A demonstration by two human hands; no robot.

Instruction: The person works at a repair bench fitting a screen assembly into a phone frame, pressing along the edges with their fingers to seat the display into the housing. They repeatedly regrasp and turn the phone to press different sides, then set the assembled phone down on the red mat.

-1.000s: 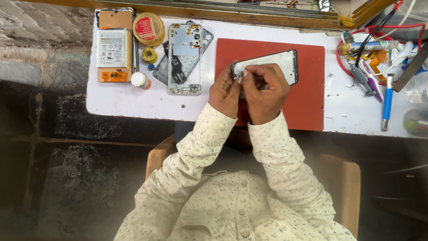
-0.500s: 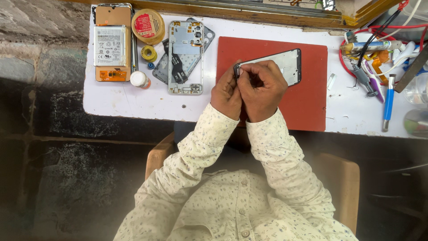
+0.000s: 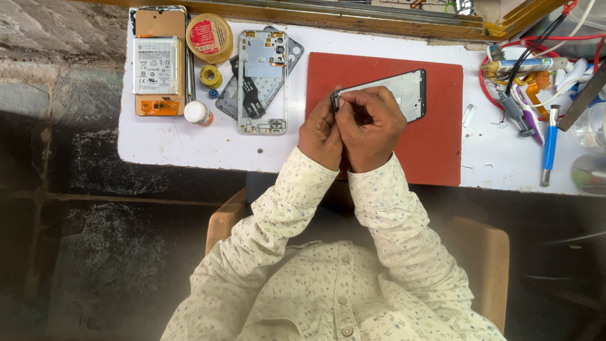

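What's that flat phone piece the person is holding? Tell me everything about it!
The phone screen panel is a thin flat rectangle with a black rim and a pale grey inner face turned upward. It lies slanted over the red mat. The left hand and right hand pinch its left end, hiding that part.

A phone repair workshop: on the white surface, left of the red mat, lie a bare phone frame and battery; right of it, tools and wires.
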